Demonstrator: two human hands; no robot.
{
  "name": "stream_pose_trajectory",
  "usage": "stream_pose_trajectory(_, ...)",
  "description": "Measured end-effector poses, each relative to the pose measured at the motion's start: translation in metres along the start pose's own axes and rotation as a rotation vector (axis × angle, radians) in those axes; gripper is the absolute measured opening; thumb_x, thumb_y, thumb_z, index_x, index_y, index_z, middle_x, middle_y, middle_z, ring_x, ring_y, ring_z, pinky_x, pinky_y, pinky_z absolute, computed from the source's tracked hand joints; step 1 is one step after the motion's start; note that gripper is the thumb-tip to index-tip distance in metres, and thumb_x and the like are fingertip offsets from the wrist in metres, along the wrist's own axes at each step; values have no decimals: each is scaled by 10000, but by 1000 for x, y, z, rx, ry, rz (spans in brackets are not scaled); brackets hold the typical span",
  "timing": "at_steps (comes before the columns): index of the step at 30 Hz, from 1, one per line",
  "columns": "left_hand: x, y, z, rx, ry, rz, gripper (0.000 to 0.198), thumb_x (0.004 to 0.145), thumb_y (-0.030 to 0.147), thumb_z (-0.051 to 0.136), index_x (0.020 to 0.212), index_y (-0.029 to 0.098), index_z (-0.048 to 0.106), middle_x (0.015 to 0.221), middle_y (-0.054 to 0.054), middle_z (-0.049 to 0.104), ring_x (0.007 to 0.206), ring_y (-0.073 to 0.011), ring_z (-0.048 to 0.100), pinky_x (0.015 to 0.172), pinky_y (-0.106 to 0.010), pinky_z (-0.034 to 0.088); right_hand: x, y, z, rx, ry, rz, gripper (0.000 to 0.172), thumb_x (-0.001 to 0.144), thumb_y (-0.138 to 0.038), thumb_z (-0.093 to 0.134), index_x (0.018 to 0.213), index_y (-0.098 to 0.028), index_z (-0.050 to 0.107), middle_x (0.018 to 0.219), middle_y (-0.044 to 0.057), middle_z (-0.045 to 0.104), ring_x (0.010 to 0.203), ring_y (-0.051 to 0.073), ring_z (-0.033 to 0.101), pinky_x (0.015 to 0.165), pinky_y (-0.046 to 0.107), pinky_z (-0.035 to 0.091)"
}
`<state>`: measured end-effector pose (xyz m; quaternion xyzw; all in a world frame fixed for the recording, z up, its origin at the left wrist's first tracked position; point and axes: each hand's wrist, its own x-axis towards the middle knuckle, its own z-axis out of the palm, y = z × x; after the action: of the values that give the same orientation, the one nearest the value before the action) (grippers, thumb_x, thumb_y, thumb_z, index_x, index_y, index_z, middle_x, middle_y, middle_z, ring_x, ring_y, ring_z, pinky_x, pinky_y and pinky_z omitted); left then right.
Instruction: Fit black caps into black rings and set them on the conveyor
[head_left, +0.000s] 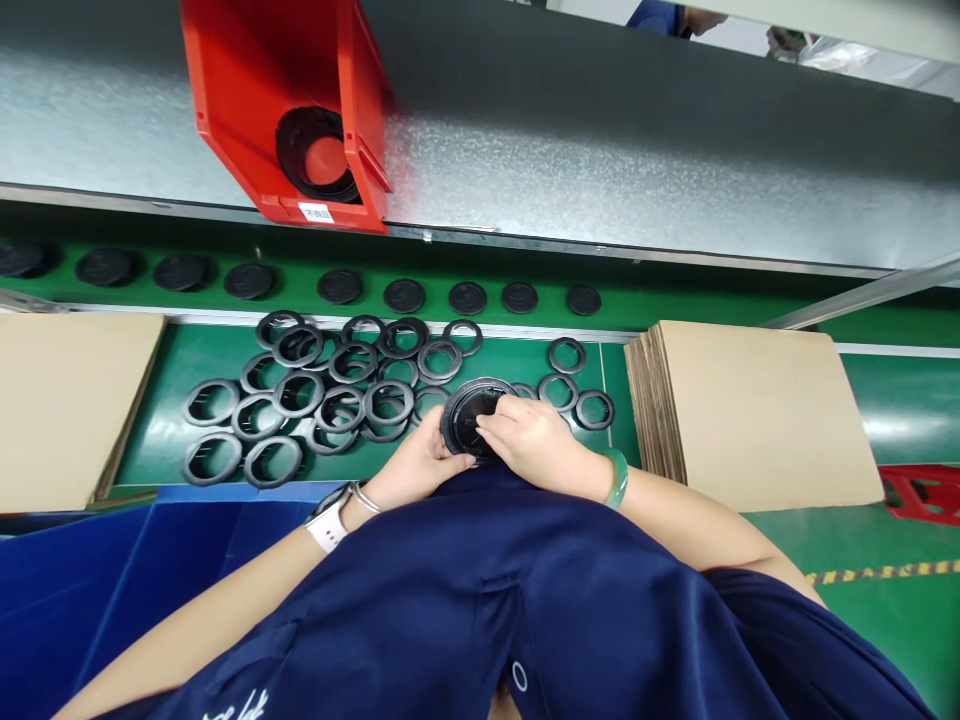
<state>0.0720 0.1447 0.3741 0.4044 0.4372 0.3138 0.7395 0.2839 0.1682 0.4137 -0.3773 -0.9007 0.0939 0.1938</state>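
Black disc [466, 415]: my left hand [429, 455] grasps its rim, apparently steadying it while my right hand [536, 440] touches its face, grip unclear; rings [368, 402] lie near, likely for reach.

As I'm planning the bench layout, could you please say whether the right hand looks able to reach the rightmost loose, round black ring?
Probably yes: the right hand is close and nothing visible blocks the rightmost ring, though that hand now touches a round black part.
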Motion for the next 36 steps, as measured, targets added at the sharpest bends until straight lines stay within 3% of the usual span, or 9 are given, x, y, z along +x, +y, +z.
stream_pose_trajectory(5, -2, 0, 2, 12, 32, -12, 681, 705, 237, 863, 1222, 205, 420, 1135, -61, 630, 1074, -208, 649, 929, -356, 564, 5, -4, -9, 20, -187, 92, 227, 1003, -205, 521, 920, -137, 721, 879, 84, 642, 750, 164, 580, 683, 310, 468)
stream_pose_trajectory(10, -1, 3, 3, -12, 17, -14, 710, 701, 206, 859, 1240, 205, 396, 1149, -48, 627, 1101, -176, 636, 960, -310, 550, 8, -4, -13, 63, -210, 139, 241, 1011, -246, 514, 983, -131, 724, 941, 103, 672, 822, 188, 618, 742, 327, 504)
stream_pose_trajectory(14, -1, 3, 2, -12, 6, -7, 719, 702, 199, 858, 1244, 205, 386, 1153, -42, 616, 1097, -163, 639, 956, -289, 549, 5, -4, -9, 82, -178, 124, 242, 1017, -246, 502, 1051, -123, 708, 987, 110, 687, 879, 203, 643, 802, 348, 537)
stream_pose_trajectory(19, 1, 3, 3, 13, 35, 11, 734, 719, 167, 831, 1278, 218, 359, 1266, -68, 569, 1199, -182, 603, 1015, -315, 529, 1, -4, -2, 34, -54, 111, 366, 1013, -236, 509, 1324, -66, 597, 1037, 140, 689, 895, 211, 654, 770, 344, 563)
stream_pose_trajectory(22, 1, 5, 4, 9, 29, 12, 732, 721, 185, 833, 1273, 218, 354, 1271, -75, 566, 1194, -190, 603, 1022, -340, 531, -2, -3, 3, 33, 11, 105, 358, 1010, -231, 512, 1305, -58, 617, 1037, 144, 696, 909, 212, 659, 786, 344, 571)
stream_pose_trajectory(29, 4, 4, 3, 3, 43, -7, 743, 671, 200, 868, 1216, 208, 363, 1224, -73, 581, 1174, -212, 612, 1028, -378, 532, -2, 2, 10, 84, 125, 35, 234, 1006, -222, 519, 1037, -120, 727, 925, 99, 690, 839, 184, 643, 763, 326, 564)
stream_pose_trajectory(33, 4, 3, 3, 11, 43, 0, 758, 662, 201, 867, 1227, 209, 362, 1260, -88, 573, 1224, -233, 595, 1061, -394, 512, -1, 1, 10, 29, 119, 4, 260, 999, -223, 535, 1129, -86, 713, 954, 114, 694, 866, 197, 649, 760, 332, 567)
stream_pose_trajectory(36, 2, 4, 3, 24, 55, -9, 754, 671, 195, 850, 1239, 209, 353, 1243, -85, 578, 1210, -225, 607, 1053, -394, 515, -1, 0, 8, -9, 42, 9, 304, 999, -205, 524, 1217, -65, 684, 973, 126, 695, 872, 205, 650, 754, 341, 574)
